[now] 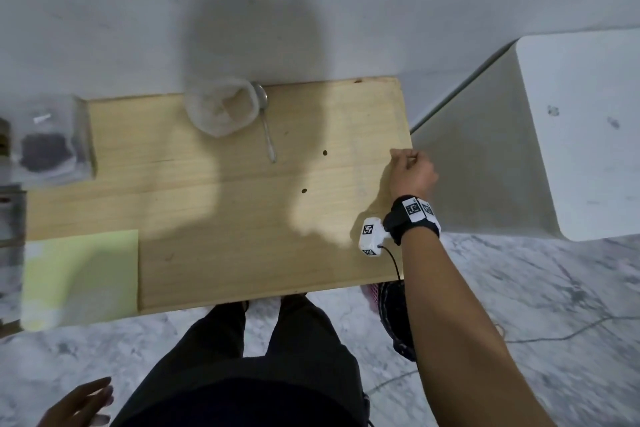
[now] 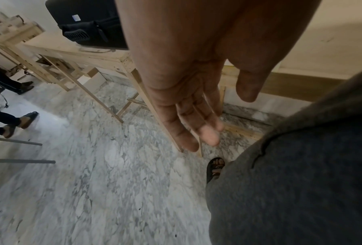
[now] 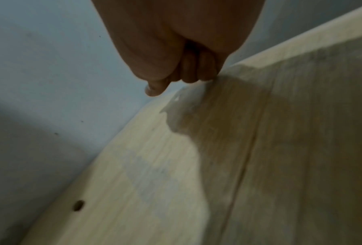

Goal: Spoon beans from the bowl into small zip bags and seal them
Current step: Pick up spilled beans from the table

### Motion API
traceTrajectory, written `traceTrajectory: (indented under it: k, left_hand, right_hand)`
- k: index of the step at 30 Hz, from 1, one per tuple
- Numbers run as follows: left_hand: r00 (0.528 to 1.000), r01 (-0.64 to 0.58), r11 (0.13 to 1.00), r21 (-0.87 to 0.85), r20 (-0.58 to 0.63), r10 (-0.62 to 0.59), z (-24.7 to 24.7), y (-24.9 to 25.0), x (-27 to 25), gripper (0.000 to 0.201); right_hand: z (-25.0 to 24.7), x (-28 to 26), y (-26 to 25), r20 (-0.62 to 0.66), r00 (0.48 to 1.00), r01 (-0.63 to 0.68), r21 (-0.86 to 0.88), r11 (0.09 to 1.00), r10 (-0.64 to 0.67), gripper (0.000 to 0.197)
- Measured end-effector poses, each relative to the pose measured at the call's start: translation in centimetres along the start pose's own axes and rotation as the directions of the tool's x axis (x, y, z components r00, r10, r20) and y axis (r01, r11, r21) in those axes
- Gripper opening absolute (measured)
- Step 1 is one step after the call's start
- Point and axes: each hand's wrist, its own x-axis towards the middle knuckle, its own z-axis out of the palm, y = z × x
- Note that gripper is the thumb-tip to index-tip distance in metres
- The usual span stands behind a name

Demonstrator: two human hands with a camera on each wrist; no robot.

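Observation:
A pale bowl [image 1: 221,107] with light contents stands at the far edge of the wooden table [image 1: 207,218], and a metal spoon [image 1: 267,125] lies just right of it. My right hand [image 1: 410,168] is at the table's right edge, its fingers curled on the top corner of a clear, empty zip bag [image 3: 196,116] that lies flat on the wood. In the head view that bag is barely visible. Filled clear bags of dark beans [image 1: 45,149] lie at the far left. My left hand [image 2: 196,132] hangs beside my leg, fingers straight and holding nothing.
A pale yellow-green sheet [image 1: 79,274] covers the table's near left corner. A white table [image 1: 581,132] stands to the right across a gap. A dark bag [image 1: 398,315] sits on the marble floor under the table's right corner. Other people's legs [image 2: 6,119] stand further off.

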Motion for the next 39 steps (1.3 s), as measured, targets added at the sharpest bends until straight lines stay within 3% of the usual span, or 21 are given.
traceTrajectory:
  k: [4,8,11,16,19,26,28,30,32,35,37,39]
  left_hand:
    - [0.992,0.127,0.992,-0.011,0.012,-0.127,1.1,1.9,-2.2,0.016]
    - [0.989,0.149,0.987,-0.066,0.014,-0.148,1.4,3.2,-3.2,0.011]
    - [0.984,0.178,0.977,-0.12,0.024,-0.176,1.7,2.7,-3.6,0.013]
    - [0.975,0.223,0.958,-0.178,0.021,-0.223,2.0,1.7,-4.3,0.018]
    - [0.971,0.239,0.952,-0.192,0.018,-0.24,2.3,1.1,-4.6,0.018]
    - [0.962,0.272,0.944,-0.189,0.057,-0.266,2.9,1.0,-5.6,0.023]
    - [0.964,0.266,0.946,-0.183,0.072,-0.257,3.0,1.6,-5.8,0.022]
    - [0.967,0.252,0.953,-0.168,0.081,-0.242,3.0,2.1,-5.8,0.022]
    - [0.973,0.225,0.963,-0.147,0.088,-0.214,2.8,2.6,-5.6,0.023]
    - [0.98,0.169,0.981,-0.093,0.126,-0.157,2.1,3.9,-5.2,0.023]
    - [0.985,0.082,0.996,-0.046,0.153,-0.074,1.0,5.7,-4.7,0.021]
    - [0.985,-0.039,0.999,-0.015,0.167,0.041,-0.7,8.4,-3.6,0.018]
  right_hand:
    - [1.1,-1.5,0.1,0.147,0.985,0.057,0.244,0.968,-0.095,0.012]
    - [2.5,-2.9,-0.4,0.315,0.949,-0.125,0.408,0.905,-0.011,0.028]
    - [3.5,-3.6,-1.2,0.36,0.932,-0.136,0.431,0.892,-0.032,0.037]
    - [6.3,-4.0,-2.3,0.356,0.909,0.135,0.247,0.96,-0.219,0.01]
    - [7.5,-3.4,-2.9,0.401,0.873,0.256,0.111,0.96,-0.279,0.018]
    - [8.0,-3.5,-3.2,0.408,0.849,0.357,0.025,0.934,-0.336,0.002]
    - [7.7,-3.6,-3.1,0.409,0.847,0.36,0.026,0.932,-0.339,0.009]
    - [7.2,-4.3,-3.3,0.416,0.868,0.24,0.126,0.963,-0.271,0.018]
    - [6.7,-5.0,-3.3,0.476,0.871,-0.013,0.271,0.963,-0.122,0.02]
    - [6.1,-6.1,-2.6,0.626,0.779,-0.355,0.408,0.841,0.025,0.026]
    - [5.8,-7.2,-2.2,0.667,0.743,-0.441,0.423,0.791,0.057,0.032]
    - [5.4,-8.5,-1.8,0.626,0.777,-0.378,0.386,0.842,0.062,0.032]
